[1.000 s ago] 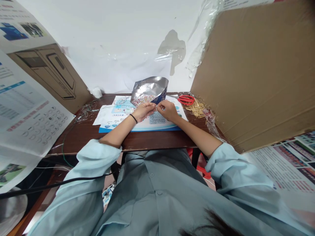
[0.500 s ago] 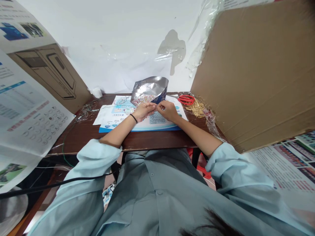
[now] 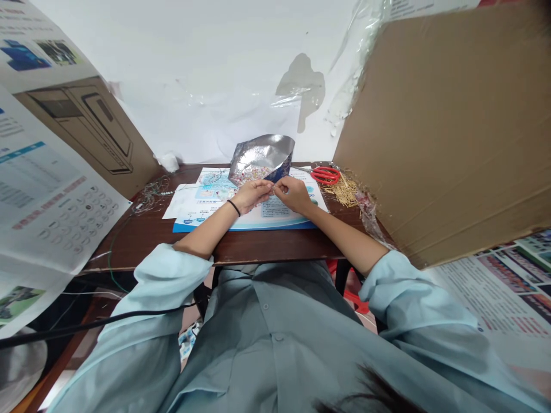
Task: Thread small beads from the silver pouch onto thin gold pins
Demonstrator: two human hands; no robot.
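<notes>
My left hand [image 3: 253, 195] and my right hand [image 3: 294, 194] meet fingertip to fingertip over a printed sheet [image 3: 275, 217]. Both have their fingers pinched together; whatever sits between them is too small to make out. Just behind them an open silver foil bag [image 3: 271, 150] lies tilted, with many small coloured beads [image 3: 249, 175] in its mouth. Some beads appear to be on the paper beside my left hand, partly hidden by it. A thin clear-green thread [image 3: 189, 186] runs across the paper on the left.
Red-handled scissors [image 3: 326, 175] lie right of the bag, beside a heap of thin golden sticks [image 3: 344, 190] and crumpled clear plastic [image 3: 368, 209]. Tangled thread [image 3: 150, 195] is at the left. Cardboard panels [image 3: 451, 126] flank the dark table [image 3: 275, 246], with a white wall behind.
</notes>
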